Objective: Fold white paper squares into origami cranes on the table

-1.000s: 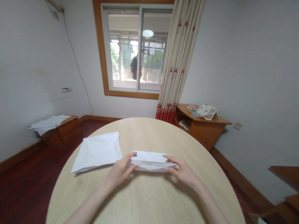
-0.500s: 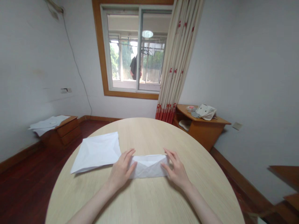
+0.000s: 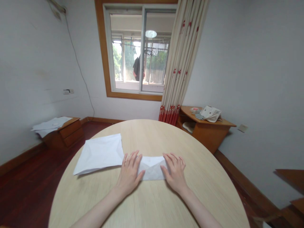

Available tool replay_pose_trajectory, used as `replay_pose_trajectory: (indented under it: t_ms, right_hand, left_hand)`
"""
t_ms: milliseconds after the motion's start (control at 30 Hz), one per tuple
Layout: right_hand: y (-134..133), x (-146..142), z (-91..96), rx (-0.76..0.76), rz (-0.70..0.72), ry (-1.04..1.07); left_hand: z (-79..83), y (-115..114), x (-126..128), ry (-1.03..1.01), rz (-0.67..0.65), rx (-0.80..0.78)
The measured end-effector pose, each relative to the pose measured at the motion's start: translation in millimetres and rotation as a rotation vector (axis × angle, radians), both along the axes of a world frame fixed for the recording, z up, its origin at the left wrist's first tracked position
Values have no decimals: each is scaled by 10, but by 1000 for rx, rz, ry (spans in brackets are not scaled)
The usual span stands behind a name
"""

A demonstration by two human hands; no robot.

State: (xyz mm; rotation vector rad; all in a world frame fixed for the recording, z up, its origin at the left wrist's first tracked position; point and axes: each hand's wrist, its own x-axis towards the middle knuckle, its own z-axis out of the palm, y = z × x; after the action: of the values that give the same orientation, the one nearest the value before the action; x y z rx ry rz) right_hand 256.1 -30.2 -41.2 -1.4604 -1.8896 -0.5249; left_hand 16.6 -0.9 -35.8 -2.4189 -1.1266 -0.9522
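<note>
A folded sheet of white paper (image 3: 152,169), long and narrow like an envelope, lies on the round table between my hands. Fold lines slant across its face toward the middle. My left hand (image 3: 130,172) rests over its left end with the fingers spread and the thumb on the paper. Over the right end lies my right hand (image 3: 175,172), fingers also spread and thumb on the near face. Both hands cover the ends of the paper. Left of my left hand sits a stack of white paper (image 3: 102,153), close to its fingertips.
The pale wooden table (image 3: 152,205) has a curved edge. Beyond it at right stands a corner cabinet (image 3: 206,136) with a white bag (image 3: 211,113) on top. A low drawer unit (image 3: 71,131) with papers is at left. A curtain (image 3: 182,63) hangs beside the window.
Both hands have shifted inward over the ends of the folded paper, and their fingers have come down flatter and more spread. The paper lies flatter. The view has shifted slightly.
</note>
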Motion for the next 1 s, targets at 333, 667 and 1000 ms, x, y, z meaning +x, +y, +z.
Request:
replay_pose_trajectory:
  t_ms: [333, 667, 1000]
  right_hand:
    - [7, -141, -60, -47, -75, -63]
    - [-20, -218, -77, -127, -48, -168]
    - [24, -280, -122, -404, 198, -193]
  left_hand:
    - [-160, 65, 3, 46, -28, -126]
    - [-278, 118, 23, 128, -57, -206]
    - [-332, 138, 54, 171, -219, -355]
